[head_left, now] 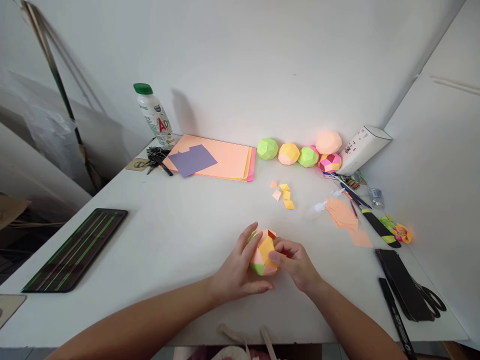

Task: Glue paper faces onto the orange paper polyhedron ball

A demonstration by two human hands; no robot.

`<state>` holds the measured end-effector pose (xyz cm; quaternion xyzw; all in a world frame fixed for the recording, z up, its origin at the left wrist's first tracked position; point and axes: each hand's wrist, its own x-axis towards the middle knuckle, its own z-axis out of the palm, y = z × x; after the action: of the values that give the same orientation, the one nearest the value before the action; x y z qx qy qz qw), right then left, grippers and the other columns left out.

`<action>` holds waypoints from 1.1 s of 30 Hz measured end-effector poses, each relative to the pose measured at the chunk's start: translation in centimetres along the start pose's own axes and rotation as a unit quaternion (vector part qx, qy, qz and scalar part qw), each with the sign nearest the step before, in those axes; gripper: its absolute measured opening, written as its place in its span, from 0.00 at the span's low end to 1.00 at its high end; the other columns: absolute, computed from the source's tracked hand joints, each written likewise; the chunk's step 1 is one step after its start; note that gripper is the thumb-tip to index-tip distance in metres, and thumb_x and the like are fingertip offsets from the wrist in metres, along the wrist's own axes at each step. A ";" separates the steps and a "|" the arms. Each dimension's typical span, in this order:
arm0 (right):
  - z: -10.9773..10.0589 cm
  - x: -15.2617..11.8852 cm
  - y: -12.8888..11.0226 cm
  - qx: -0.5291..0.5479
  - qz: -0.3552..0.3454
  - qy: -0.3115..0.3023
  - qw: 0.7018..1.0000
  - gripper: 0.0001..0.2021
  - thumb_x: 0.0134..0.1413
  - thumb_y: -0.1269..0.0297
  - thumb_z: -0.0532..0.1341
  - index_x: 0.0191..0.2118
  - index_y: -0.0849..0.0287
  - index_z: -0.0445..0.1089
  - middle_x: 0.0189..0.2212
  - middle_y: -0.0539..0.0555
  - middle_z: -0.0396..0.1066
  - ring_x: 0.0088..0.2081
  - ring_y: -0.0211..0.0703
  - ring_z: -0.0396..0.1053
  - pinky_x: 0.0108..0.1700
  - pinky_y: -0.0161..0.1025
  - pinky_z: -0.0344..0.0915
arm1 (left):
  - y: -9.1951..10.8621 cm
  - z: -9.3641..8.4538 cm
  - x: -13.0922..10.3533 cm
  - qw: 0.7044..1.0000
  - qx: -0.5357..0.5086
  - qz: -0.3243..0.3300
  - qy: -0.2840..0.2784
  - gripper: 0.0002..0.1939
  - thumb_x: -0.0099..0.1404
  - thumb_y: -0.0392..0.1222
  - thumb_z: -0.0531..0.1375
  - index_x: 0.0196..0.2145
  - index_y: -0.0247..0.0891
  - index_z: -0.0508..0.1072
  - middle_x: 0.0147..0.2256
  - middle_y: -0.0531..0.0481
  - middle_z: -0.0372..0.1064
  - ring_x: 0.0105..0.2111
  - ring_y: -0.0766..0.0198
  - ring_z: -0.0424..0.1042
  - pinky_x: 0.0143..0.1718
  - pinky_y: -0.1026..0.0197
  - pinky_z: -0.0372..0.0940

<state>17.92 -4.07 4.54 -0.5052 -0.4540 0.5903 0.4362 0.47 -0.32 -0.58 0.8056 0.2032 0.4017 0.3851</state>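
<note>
Near the table's front middle, a faceted paper ball in peach, yellow and green is held between both hands. My left hand wraps its left side, fingers over the top and thumb below. My right hand pinches the yellow facet at the ball's right side, thumb in front. An opening with a dark orange inside shows at the ball's top. Beyond the ball lie several small folded paper pieces, yellow and peach.
Faceted paper balls line the back wall. Coloured sheets, keys and a bottle sit back left; a dark tablet-like panel lies left. At right are peach squares, a cutter knife, scissors and a black marker.
</note>
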 end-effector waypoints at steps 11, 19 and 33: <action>0.9 -0.6 0.1 -0.053 -0.030 0.000 0.998 0.17 0.48 0.58 0.64 0.19 0.57 0.58 0.23 0.48 0.59 0.30 0.41 0.57 0.32 0.38 0.58 | -0.4 0.3 -0.3 0.999 0.052 0.017 -0.005 0.48 0.58 0.50 0.63 0.64 0.42 0.36 0.61 0.28 0.35 0.63 0.36 0.41 0.53 0.35 0.59; 1.1 -0.8 -0.2 -0.014 0.025 -0.048 0.998 0.13 0.49 0.54 0.63 0.30 0.59 0.65 0.27 0.49 0.61 0.30 0.39 0.59 0.30 0.36 0.58 | -0.2 0.3 -0.2 0.997 0.067 0.038 -0.010 0.47 0.58 0.48 0.63 0.64 0.39 0.36 0.60 0.27 0.38 0.63 0.37 0.42 0.53 0.37 0.60; 2.1 -1.3 -0.5 -0.031 0.054 0.003 0.998 0.13 0.45 0.54 0.65 0.26 0.59 0.65 0.23 0.47 0.60 0.26 0.37 0.58 0.28 0.36 0.58 | 0.1 0.6 -0.6 0.986 0.153 0.067 -0.026 0.49 0.59 0.55 0.61 0.64 0.38 0.34 0.61 0.24 0.39 0.59 0.37 0.51 0.51 0.37 0.60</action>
<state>16.02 -5.45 5.49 -0.5438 -0.4430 0.5973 0.3889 0.63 -1.03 -1.07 0.8773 0.1977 0.3693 0.2345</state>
